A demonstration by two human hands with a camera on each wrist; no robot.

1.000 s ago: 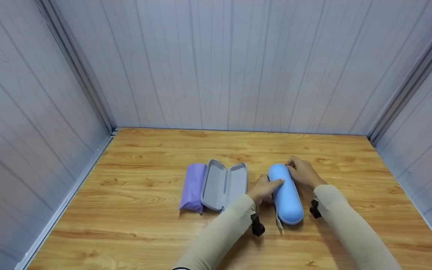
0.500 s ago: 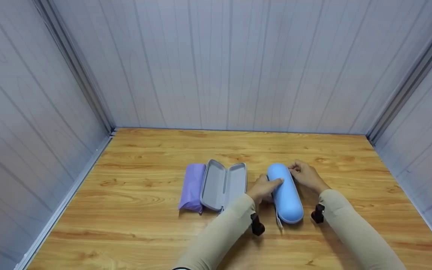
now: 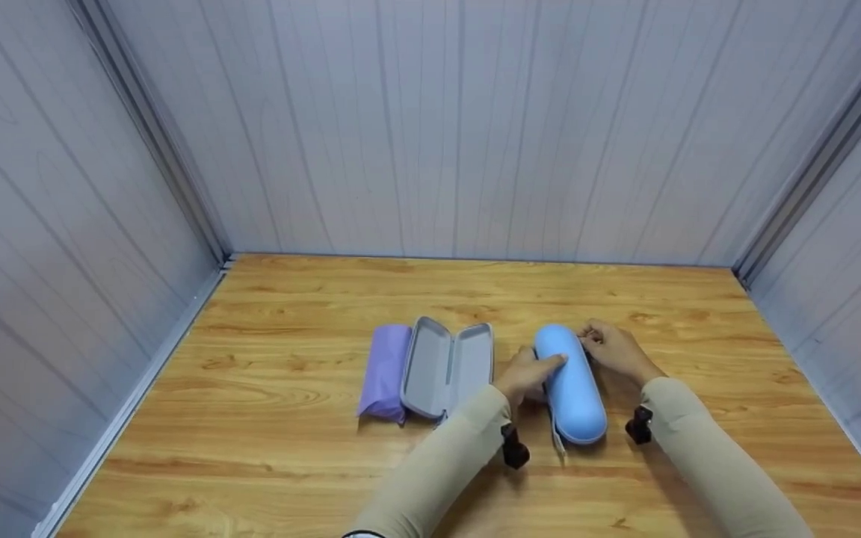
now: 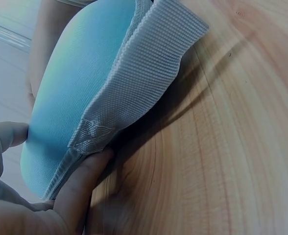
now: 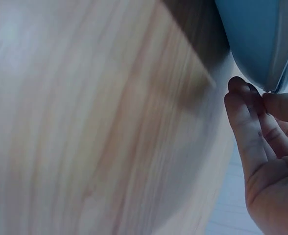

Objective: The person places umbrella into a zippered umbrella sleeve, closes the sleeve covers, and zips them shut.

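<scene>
A light blue zippered hard case (image 3: 575, 400) lies lengthwise on the wooden table, right of centre. My left hand (image 3: 525, 373) grips its left side, thumb on top and fingers low along the seam. A grey fabric strap (image 4: 139, 73) hangs from that side in the left wrist view. At the far right end of the case, my right hand (image 3: 617, 353) pinches at the zipper seam. In the right wrist view its thumb (image 5: 283, 105) and index finger meet just below the seam; the zipper pull between them is mostly hidden.
Left of my left hand, a grey case (image 3: 424, 373) lies spread open, showing its lining. A purple wrapped packet (image 3: 386, 370) sits against its left side. White panel walls (image 3: 460, 134) enclose the back and sides of the table (image 3: 266, 441).
My right hand has shifted slightly to the right and toward me along the far end of the blue case. The left hand and the case have stayed in place.
</scene>
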